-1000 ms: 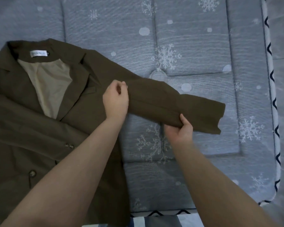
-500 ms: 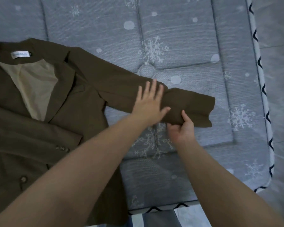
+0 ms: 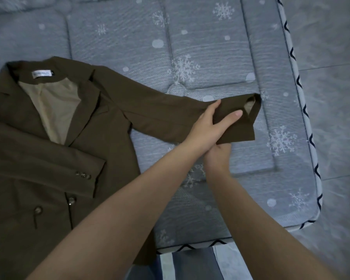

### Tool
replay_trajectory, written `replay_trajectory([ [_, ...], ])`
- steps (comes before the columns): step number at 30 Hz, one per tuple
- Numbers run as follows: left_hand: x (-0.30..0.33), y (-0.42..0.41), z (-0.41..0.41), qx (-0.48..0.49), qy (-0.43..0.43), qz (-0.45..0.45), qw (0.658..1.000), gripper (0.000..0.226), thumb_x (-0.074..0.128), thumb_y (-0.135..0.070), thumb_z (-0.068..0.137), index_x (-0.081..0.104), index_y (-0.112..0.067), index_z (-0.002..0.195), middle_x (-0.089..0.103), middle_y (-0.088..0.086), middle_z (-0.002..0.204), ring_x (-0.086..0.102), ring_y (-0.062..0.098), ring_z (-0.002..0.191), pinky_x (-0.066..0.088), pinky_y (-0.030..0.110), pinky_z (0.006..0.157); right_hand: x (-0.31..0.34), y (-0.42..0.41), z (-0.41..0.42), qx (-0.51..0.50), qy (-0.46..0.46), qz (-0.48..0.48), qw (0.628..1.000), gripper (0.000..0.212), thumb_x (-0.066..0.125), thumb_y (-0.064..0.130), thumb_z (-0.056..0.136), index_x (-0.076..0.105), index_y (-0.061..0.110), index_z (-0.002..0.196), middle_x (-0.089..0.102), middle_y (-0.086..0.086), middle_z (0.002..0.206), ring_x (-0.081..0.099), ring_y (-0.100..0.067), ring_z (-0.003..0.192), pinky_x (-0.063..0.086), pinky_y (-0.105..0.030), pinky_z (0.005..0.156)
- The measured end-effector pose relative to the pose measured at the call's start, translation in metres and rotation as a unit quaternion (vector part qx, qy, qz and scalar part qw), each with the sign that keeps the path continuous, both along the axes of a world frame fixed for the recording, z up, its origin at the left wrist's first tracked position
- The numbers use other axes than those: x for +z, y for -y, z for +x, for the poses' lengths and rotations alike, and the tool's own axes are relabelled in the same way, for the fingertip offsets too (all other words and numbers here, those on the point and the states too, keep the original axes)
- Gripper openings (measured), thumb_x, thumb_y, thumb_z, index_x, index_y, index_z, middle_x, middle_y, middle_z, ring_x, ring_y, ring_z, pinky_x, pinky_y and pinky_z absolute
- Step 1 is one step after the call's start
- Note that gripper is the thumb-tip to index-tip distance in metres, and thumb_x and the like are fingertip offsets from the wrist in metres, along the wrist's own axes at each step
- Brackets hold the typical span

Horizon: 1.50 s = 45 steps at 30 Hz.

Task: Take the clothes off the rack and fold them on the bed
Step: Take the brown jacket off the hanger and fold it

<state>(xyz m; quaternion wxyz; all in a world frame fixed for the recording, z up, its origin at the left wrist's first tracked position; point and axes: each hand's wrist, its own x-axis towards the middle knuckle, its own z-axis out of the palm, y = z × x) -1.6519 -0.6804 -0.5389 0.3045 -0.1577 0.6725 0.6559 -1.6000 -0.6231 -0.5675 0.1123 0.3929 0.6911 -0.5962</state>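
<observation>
Snowflake mattress (image 3: 220, 47): olive blazer (image 3: 49, 158) flat, tan lining; both hands' grip pinching sleeve cuff (image 3: 240, 126).

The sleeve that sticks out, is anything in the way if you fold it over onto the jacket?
Nothing visible blocks it. The sleeve lies on bare mattress, held at its cuff by the left hand and right hand. The other sleeve already lies folded across the jacket.

A small white label (image 3: 42, 74) sits inside the collar of the brown blazer (image 3: 55, 142). Its print is too blurred to read. No other text shows.
</observation>
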Motion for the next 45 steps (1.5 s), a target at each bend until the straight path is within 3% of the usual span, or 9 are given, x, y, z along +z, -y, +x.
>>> replay_trajectory([
  [4,0.040,0.027,-0.001,0.093,0.018,0.031,0.995,0.078,0.074,-0.057,0.079,0.045,-0.026,0.144,0.060,-0.008,0.133,0.060,0.003,0.114,0.046,0.019,0.095,0.015,0.020,0.009,0.098,-0.139,-0.013,0.985,0.045,0.052,0.018,0.099,0.049,0.020,0.143,0.059,0.001,0.137,0.056,-0.013,0.128,0.050,-0.041,0.105],
  [10,0.075,0.077,0.019,0.197,0.021,0.018,0.980,0.049,0.081,-0.037,0.069,0.065,-0.017,0.112,0.074,0.000,0.101,0.069,0.015,0.100,0.053,0.035,0.096,0.032,0.057,0.014,0.309,-0.208,0.059,0.926,0.064,0.050,0.005,0.093,0.032,0.023,0.152,0.045,-0.002,0.148,0.043,-0.015,0.139,0.041,-0.045,0.113],
  [14,0.092,0.116,0.044,0.323,0.027,-0.016,0.946,0.015,0.060,-0.018,0.076,0.060,-0.013,0.090,0.065,-0.003,0.073,0.067,0.020,0.087,0.053,0.035,0.085,0.048,0.086,0.026,0.439,-0.238,0.114,0.859,0.093,0.048,-0.014,0.083,0.018,0.032,0.158,0.007,0.000,0.168,0.010,-0.023,0.155,0.017,-0.054,0.123],
  [17,0.103,0.154,0.066,0.350,0.008,-0.042,0.936,0.012,0.054,-0.015,0.081,0.063,-0.016,0.089,0.068,-0.002,0.084,0.067,0.017,0.090,0.053,0.036,0.091,0.066,0.116,0.038,0.505,-0.244,0.153,0.814,0.100,0.048,-0.015,0.079,0.008,0.032,0.158,-0.006,0.004,0.168,-0.005,-0.021,0.155,0.007,-0.054,0.125],
  [21,0.098,0.207,0.094,0.421,-0.003,-0.063,0.905,0.054,0.052,-0.022,0.072,0.059,-0.021,0.126,0.069,0.000,0.115,0.064,0.017,0.109,0.049,0.043,0.103,0.070,0.159,0.051,0.561,-0.240,0.209,0.765,0.104,0.048,-0.012,0.078,0.003,0.034,0.160,-0.008,0.004,0.168,-0.008,-0.020,0.155,0.000,-0.050,0.125],
  [28,0.064,0.315,0.151,0.417,0.061,0.001,0.907,0.050,0.074,-0.020,0.085,0.056,-0.028,0.130,0.068,-0.006,0.118,0.063,0.012,0.111,0.051,0.037,0.100,0.045,0.257,0.089,0.639,-0.216,0.279,0.684,0.104,0.054,-0.004,0.084,-0.008,0.032,0.159,-0.016,0.001,0.167,-0.012,-0.022,0.154,-0.002,-0.049,0.125],
  [32,0.034,0.377,0.177,0.460,0.136,0.049,0.876,0.031,0.059,-0.014,0.097,0.061,-0.022,0.127,0.070,0.003,0.117,0.067,0.022,0.107,0.055,0.045,0.096,0.030,0.306,0.107,0.669,-0.183,0.302,0.654,0.103,0.055,0.000,0.087,-0.010,0.033,0.159,-0.017,0.001,0.167,-0.016,-0.021,0.154,-0.005,-0.047,0.125],
  [38,-0.003,0.445,0.204,0.483,0.173,0.104,0.852,0.036,0.046,-0.010,0.103,0.058,-0.022,0.135,0.070,0.008,0.117,0.069,0.024,0.103,0.055,0.047,0.094,0.007,0.368,0.121,0.709,-0.114,0.304,0.626,0.098,0.053,0.008,0.091,-0.014,0.034,0.158,-0.018,0.002,0.167,-0.015,-0.022,0.154,-0.005,-0.047,0.125],
  [45,-0.038,0.465,0.211,0.462,0.219,0.077,0.856,0.037,0.049,-0.012,0.102,0.058,-0.028,0.134,0.069,0.006,0.118,0.069,0.025,0.102,0.055,0.047,0.094,-0.016,0.380,0.115,0.749,-0.066,0.306,0.584,0.097,0.047,0.053,0.085,-0.016,0.038,0.156,-0.020,0.001,0.166,-0.021,-0.021,0.152,-0.008,-0.045,0.125],
])
